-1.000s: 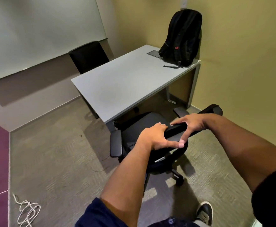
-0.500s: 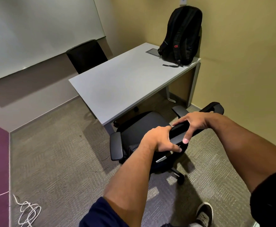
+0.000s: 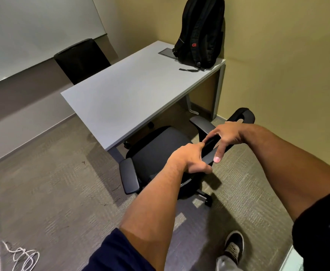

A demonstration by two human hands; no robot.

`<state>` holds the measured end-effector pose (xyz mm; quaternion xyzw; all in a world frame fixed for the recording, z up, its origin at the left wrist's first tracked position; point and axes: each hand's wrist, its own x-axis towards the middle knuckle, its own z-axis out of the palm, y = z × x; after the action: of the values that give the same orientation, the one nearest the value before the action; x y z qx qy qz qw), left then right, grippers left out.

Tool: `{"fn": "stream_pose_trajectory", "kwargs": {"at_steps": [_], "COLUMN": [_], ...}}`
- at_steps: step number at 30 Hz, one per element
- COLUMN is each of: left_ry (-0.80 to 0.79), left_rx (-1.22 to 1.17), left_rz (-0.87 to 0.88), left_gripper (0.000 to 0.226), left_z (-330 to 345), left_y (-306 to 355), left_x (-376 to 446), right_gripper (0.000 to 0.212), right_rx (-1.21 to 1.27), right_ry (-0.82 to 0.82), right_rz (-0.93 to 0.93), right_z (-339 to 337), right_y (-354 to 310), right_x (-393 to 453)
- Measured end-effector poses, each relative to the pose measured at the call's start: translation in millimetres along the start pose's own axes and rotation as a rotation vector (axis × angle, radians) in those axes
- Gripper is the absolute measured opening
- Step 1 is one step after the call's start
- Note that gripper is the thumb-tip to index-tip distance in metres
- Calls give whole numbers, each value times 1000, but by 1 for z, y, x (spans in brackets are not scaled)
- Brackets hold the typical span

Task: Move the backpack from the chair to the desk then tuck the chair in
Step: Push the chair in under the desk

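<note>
A black backpack (image 3: 200, 34) stands upright on the far right corner of the grey desk (image 3: 132, 90), leaning against the yellow wall. The black office chair (image 3: 156, 153) faces the desk's near edge, its seat front just under the tabletop. My left hand (image 3: 187, 159) and my right hand (image 3: 224, 137) both grip the top of the chair's backrest, side by side. The backrest is mostly hidden behind my hands and forearms.
A second black chair (image 3: 81, 59) sits behind the desk's far side below a whiteboard (image 3: 33, 30). A white cable (image 3: 23, 257) lies coiled on the carpet at bottom left. My shoe (image 3: 234, 245) is on the floor behind the chair. The yellow wall is close on the right.
The chair has rolled a little toward the desk with both hands still on its backrest, and the view has drawn closer.
</note>
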<state>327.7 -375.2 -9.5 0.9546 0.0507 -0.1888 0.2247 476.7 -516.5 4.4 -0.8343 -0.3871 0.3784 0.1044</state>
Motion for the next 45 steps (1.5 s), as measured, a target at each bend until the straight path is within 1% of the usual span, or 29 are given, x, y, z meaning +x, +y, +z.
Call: {"fn": "stream_pose_trajectory", "kwargs": {"at_steps": [3,5,10,16,20,24,26,30,36,42,45], "left_ry": [17,24,53,103,134,143,141,157,143,169,182], "left_rx": [15,15,-10,-45,-51,-57,-69,-88,-112,-147,-181], "left_rz": [19,39,70,68,50,26,18,16,12,9,-3], "left_gripper": [108,111,104,104,102,90,90,87,75,88,103], "left_z": [1,2,3,3,2,-3,-6,-10,-22,-37,-40], "left_y": [11,17,29,46,60,71,78,89,100,107,103], "left_x": [15,24,46,73,95,119,132,158,198,236,250], "right_gripper": [93,96,93,90,87,94,97,93,91,91,104], "right_rx": [-34,-41,-32,2,-17,-32,-3,16,27,47,-34], "right_ry": [49,75,99,131,177,219,240,258,270,299,339], "right_rz": [15,26,26,22,-29,-54,-62,-109,-143,-173,-170], "right_z": [-7,-11,-21,-39,-52,-64,-73,-92,-122,-154,-162], "right_y": [13,21,39,63,84,109,120,137,163,187,192], "right_x": [-5,-6,-7,-5,-4,-1,1,5,19,38,45]}}
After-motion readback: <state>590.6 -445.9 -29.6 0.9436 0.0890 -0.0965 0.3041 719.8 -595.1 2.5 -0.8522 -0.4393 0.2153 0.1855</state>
